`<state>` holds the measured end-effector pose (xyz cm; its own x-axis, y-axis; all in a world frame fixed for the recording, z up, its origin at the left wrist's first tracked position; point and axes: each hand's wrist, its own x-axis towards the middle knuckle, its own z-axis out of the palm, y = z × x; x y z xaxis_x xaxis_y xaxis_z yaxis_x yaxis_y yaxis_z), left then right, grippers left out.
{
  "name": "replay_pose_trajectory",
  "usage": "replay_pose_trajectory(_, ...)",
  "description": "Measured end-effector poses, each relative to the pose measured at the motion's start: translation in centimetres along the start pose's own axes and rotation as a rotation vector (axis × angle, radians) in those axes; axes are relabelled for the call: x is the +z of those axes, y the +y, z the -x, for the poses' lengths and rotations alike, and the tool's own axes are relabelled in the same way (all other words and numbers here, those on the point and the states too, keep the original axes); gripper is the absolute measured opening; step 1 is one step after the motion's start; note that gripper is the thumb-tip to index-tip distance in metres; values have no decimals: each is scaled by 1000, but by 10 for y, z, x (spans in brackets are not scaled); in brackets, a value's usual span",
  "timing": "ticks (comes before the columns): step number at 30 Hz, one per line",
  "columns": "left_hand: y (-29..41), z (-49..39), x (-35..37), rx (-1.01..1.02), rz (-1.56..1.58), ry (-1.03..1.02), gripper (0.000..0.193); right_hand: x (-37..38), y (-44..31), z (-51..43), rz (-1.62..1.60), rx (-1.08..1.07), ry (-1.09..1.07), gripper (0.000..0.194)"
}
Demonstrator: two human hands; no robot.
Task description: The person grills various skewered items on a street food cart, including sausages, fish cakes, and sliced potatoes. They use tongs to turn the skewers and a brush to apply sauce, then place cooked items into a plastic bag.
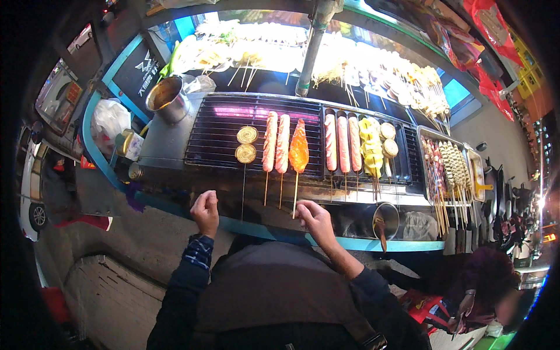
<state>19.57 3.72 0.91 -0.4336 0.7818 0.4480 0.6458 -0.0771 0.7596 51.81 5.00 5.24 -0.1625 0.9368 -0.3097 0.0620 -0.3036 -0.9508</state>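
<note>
My left hand (205, 213) is raised left of the skewers with its fingers curled in and nothing visible in them. At the lower end of a wooden stick, the fingertips of my right hand (316, 218) pinch the skewer of orange-glazed meat (299, 146). That skewer lies on the barred grill (210, 131). Left of it are two scored sausages on sticks (276, 142) and a skewer with two spiral rounds (246, 146). The slotted tray (404, 164) on the right bears several sausages (343, 144), a yellow folded skewer (370, 146) and pale rounds (389, 140).
A metal pot of sauce (168, 99) stands at the back left. Beyond the grill, a post (316, 48) rises before brightly lit skewers (402, 74). A tray of skewers (446, 168) is at right; a cup with a brush (385, 223) is near the blue edge (393, 245). A person (472, 284) is at lower right.
</note>
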Motion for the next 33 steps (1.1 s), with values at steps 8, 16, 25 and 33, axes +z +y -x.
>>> replay_pose_trajectory(8,104,-11,17,52,114,-381,29,31,-10,-36,-150,-30,-131,27)
replay_pose_trajectory(16,122,-22,31,-233,145,-693,42,36,-9,-43,-99,-75,-90,31)
replay_pose_trajectory(25,127,-20,35,-460,414,-735,50,25,-15,-34,-216,21,-21,27)
replay_pose_trajectory(33,115,-26,11,-216,279,-458,33,40,-60,-13,-169,-62,-78,23)
